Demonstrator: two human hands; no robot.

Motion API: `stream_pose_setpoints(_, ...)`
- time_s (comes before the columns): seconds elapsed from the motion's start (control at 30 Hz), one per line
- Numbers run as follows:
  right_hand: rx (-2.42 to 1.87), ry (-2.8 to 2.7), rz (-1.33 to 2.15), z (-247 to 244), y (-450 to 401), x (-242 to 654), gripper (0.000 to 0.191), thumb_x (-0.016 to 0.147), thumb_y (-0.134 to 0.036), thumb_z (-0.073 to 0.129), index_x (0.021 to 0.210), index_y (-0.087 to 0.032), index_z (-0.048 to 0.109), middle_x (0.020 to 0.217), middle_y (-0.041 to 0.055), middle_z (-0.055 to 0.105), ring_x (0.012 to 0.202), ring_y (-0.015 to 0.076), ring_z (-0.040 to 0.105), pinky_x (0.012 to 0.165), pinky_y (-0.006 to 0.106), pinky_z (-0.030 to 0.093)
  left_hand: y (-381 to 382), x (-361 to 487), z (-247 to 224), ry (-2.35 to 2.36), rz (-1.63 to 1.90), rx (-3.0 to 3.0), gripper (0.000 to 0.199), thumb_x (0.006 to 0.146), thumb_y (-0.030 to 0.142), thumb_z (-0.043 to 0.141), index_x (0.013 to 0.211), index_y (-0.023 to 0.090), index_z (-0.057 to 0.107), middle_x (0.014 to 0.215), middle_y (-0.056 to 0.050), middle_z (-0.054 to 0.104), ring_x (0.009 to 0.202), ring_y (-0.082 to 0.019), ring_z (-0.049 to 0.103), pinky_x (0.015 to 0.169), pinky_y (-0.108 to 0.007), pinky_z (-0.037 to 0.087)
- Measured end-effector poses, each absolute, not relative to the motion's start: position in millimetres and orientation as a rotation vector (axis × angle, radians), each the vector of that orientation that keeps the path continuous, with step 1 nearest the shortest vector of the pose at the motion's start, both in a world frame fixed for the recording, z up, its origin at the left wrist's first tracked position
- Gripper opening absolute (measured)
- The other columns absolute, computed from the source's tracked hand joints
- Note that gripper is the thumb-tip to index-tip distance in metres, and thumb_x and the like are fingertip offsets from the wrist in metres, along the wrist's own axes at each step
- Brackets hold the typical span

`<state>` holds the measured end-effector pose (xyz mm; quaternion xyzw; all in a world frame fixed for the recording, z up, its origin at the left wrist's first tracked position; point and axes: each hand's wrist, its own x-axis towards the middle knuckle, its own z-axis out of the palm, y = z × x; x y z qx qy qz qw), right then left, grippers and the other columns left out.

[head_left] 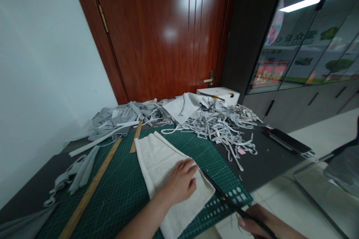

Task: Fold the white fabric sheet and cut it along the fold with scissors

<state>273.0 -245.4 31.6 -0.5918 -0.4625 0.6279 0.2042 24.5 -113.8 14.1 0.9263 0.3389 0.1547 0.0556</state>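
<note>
A folded piece of cream-white cloth [157, 162] lies on a green cutting mat [120, 179]. My left hand [179, 183] rests on the cloth with its palm down and fingers laid over it, close to the right edge. At the lower right, my right hand [256, 220] is closed round the handles of black scissors [226, 198]. The blades point up and left, along the cloth's right edge; their tips are partly hard to see, and I cannot tell how far apart the blades are.
A long wooden ruler [95, 181] and a short wooden strip [136, 136] lie on the mat. Grey and white fabric scraps [213, 119] pile up behind, near a white box [221, 93]. A dark phone-like slab [288, 142] sits at the table's right edge.
</note>
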Motion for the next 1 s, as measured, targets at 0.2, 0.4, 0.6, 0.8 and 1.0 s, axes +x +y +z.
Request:
stream_pose_setpoints(0.2, -1.548, -1.307, 1.764, 39.4, -243.4, 266.6, 0.079, 0.057, -0.081, 0.059, 0.101, -0.016, 0.054, 0.053, -0.0093, 0.04, 0.037, 0.0022, 0.03, 0.031, 0.015, 0.017, -111.3, 23.6, 11.0, 1.002, 0.483, 2.776, 0.047, 0.081, 0.018, 0.051, 0.127, 0.02, 0.05, 0.136, -0.01, 0.049, 0.128, -0.025, 0.041, 0.109, -0.045, 0.032)
stream_pose_setpoints(0.4, -1.485, -1.31, 1.748, 39.0, -243.6, 265.6, 0.077, 0.059, -0.078, 0.061, 0.103, -0.015, 0.055, 0.053, -0.0091, 0.041, 0.036, 0.0019, 0.03, 0.031, 0.015, 0.018, -111.1, 23.3, 8.5, 1.015, 0.495, 2.767, 0.047, 0.082, 0.02, 0.051, 0.128, 0.02, 0.049, 0.137, -0.008, 0.049, 0.129, -0.024, 0.04, 0.11, -0.043, 0.031)
stream_pose_setpoints(0.6, -1.485, -1.31, 1.749, 41.1, -242.5, 262.7, 0.071, 0.06, -0.077, 0.062, 0.095, -0.016, 0.056, 0.048, -0.0099, 0.037, 0.038, 0.0026, 0.027, 0.031, 0.014, 0.017, -111.3, 23.5, 9.9, 1.026, 0.469, 2.773, 0.046, 0.082, 0.021, 0.05, 0.128, 0.019, 0.049, 0.137, -0.009, 0.049, 0.13, -0.024, 0.039, 0.111, -0.043, 0.03)
stream_pose_setpoints(0.8, -1.499, -1.346, 1.758, 30.4, -243.7, 267.9, 0.07, 0.061, -0.079, 0.059, 0.096, -0.019, 0.058, 0.046, -0.0069, 0.039, 0.036, 0.0048, 0.029, 0.033, 0.016, 0.019, -111.8, 24.3, 10.5, 1.042, 0.429, 2.761, 0.049, 0.082, 0.02, 0.05, 0.131, 0.017, 0.047, 0.139, -0.009, 0.047, 0.131, -0.024, 0.038, 0.112, -0.043, 0.028)
stream_pose_setpoints(1.0, -1.522, -1.349, 1.731, 16.1, -244.4, 271.2, 0.076, 0.059, -0.081, 0.058, 0.106, -0.021, 0.059, 0.049, -0.0042, 0.042, 0.038, 0.0084, 0.034, 0.035, 0.019, 0.025, -111.7, 24.9, 10.1, 1.06, 0.435, 2.76, 0.05, 0.082, 0.02, 0.051, 0.132, 0.016, 0.045, 0.139, -0.01, 0.046, 0.131, -0.024, 0.037, 0.112, -0.042, 0.028)
